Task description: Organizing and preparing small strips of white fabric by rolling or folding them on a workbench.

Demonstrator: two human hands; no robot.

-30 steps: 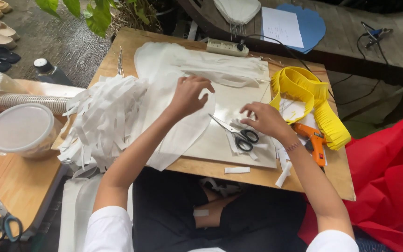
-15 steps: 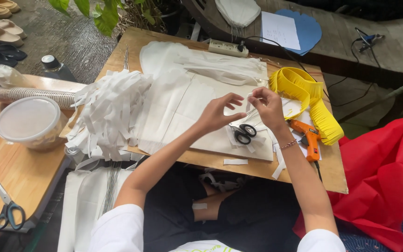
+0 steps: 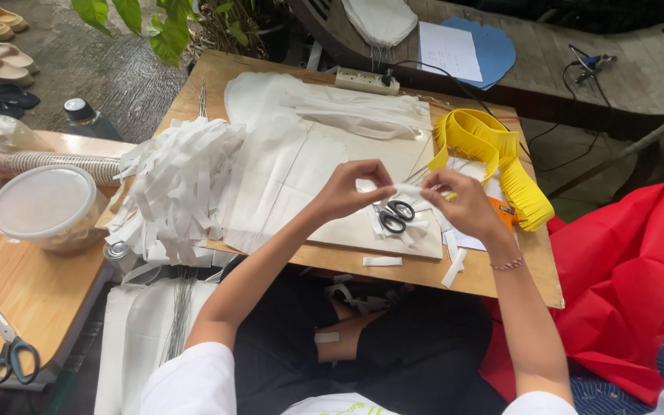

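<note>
My left hand [image 3: 353, 190] and my right hand [image 3: 459, 201] are raised above the small wooden table [image 3: 501, 280], both pinching the ends of a short white paper strip [image 3: 409, 189] stretched between them. Directly below the strip lie black-handled scissors [image 3: 395, 217] on a sheet of white paper [image 3: 293, 184]. A heap of cut white fringe strips [image 3: 178, 184] lies left of my left forearm. Loose white strips [image 3: 382, 261] rest near the table's front edge.
Yellow fringed paper [image 3: 493, 154] and an orange cutter [image 3: 505, 215] lie right of my right hand. A power strip [image 3: 366, 81] sits at the back. On the left bench stand a lidded plastic tub [image 3: 44, 207] and blue-handled scissors [image 3: 9, 353]. Red fabric [image 3: 624, 277] lies at right.
My left hand has left the white sheet and come right to meet my right hand. Both hands have lifted off the table and now hold a white strip between them.
</note>
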